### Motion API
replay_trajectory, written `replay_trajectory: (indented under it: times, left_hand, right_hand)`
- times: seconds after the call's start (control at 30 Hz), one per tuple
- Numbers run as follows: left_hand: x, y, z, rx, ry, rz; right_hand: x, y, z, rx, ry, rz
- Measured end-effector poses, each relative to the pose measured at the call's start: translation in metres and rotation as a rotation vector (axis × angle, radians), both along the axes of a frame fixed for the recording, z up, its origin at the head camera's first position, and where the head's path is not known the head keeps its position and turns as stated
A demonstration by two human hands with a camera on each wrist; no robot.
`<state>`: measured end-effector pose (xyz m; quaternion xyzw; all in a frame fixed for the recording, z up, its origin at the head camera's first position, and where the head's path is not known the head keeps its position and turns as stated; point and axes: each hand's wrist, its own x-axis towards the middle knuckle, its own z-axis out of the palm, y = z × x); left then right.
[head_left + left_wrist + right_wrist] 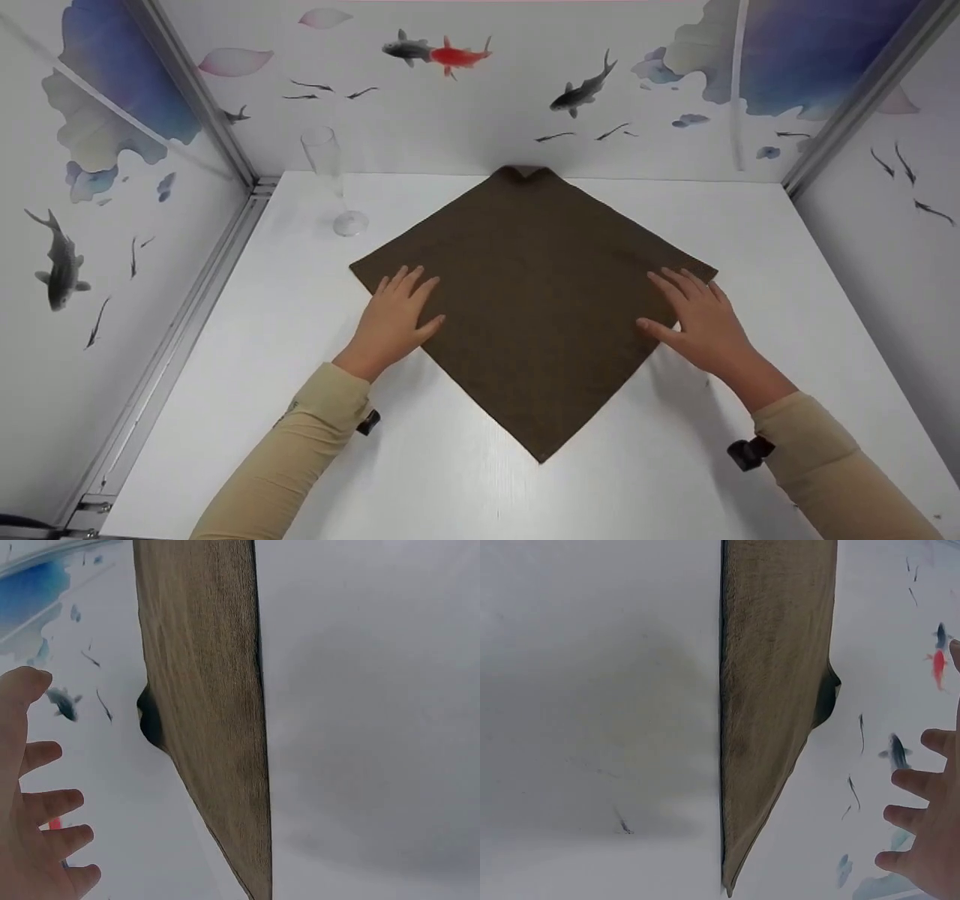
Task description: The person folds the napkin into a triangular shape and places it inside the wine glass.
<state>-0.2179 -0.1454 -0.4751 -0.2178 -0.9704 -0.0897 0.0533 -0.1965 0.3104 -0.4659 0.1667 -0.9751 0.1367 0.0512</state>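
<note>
A brown square cloth (536, 307) lies spread on the white table, turned so one corner points toward the person. Its far corner bends up against the back wall. My left hand (397, 315) is over the cloth's left side, fingers spread and holding nothing. Over the right side is my right hand (697, 319), its fingers likewise extended. In the left wrist view the left hand (45, 802) appears raised above the cloth (210, 690); the right wrist view shows the right hand (926, 802) apart from the cloth (772, 675) as well.
Behind the cloth's left corner stands a clear stemmed glass (349, 223), upright near the table's back left. White panels printed with fish (581, 90) enclose the table (465, 495) at the back and both sides, with a metal frame post (202, 97) at the left corner.
</note>
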Motion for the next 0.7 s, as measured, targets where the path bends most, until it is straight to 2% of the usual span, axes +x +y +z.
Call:
replay_trajectory:
  times: [0.17,0.3,0.4,0.7]
  left_hand:
    - [0.008,0.011,0.005,-0.001,0.043,-0.081]
    - [0.013,0.020,0.008,-0.020,0.156,-0.171]
    - [0.018,0.028,0.007,-0.040,0.212,-0.229]
    - [0.027,0.049,0.002,-0.124,0.207,-0.361]
  right_hand:
    - [0.005,-0.013,-0.001,0.003,-0.014,0.034]
    - [0.012,-0.022,-0.005,0.015,-0.038,0.063]
    - [0.018,-0.029,-0.010,0.017,-0.061,0.082]
    - [0.029,-0.047,-0.022,0.026,-0.091,0.151]
